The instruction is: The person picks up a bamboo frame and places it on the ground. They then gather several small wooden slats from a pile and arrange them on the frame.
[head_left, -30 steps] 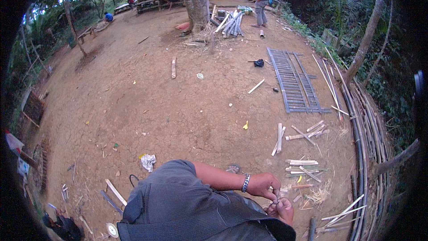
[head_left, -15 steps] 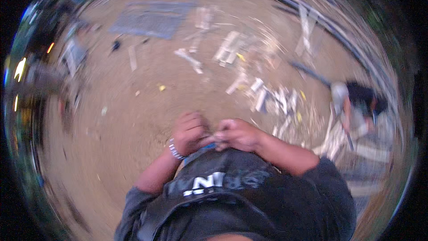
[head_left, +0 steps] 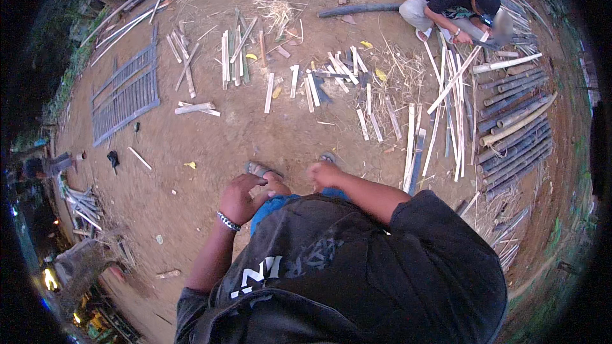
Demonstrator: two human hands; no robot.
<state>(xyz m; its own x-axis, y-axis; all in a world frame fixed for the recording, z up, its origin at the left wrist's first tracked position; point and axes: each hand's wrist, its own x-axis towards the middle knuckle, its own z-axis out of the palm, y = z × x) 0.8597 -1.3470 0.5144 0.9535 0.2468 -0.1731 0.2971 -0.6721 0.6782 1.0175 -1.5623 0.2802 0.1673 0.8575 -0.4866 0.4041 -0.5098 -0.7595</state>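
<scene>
My left hand (head_left: 245, 192), a beaded bracelet on its wrist, rests on my blue-trousered knee (head_left: 274, 207) with the fingers bent and nothing in it. My right hand (head_left: 325, 174) hovers just above the other knee, curled into a loose fist with nothing visible in it. Below them is my dark shirt (head_left: 357, 267). My sandalled feet (head_left: 261, 169) stand on bare brown earth. Cut bamboo slats (head_left: 312, 83) lie scattered on the ground a step ahead of both hands.
A woven bamboo panel (head_left: 124, 92) lies flat at the left. Long bamboo poles (head_left: 516, 134) are stacked at the right. Another person (head_left: 456, 6) crouches at the top right among split strips (head_left: 449, 99). A dark pipe (head_left: 357, 9) lies at the top.
The view has swung round across the yard. My hands, joined at my waist half a second ago, are now apart over my knees.
</scene>
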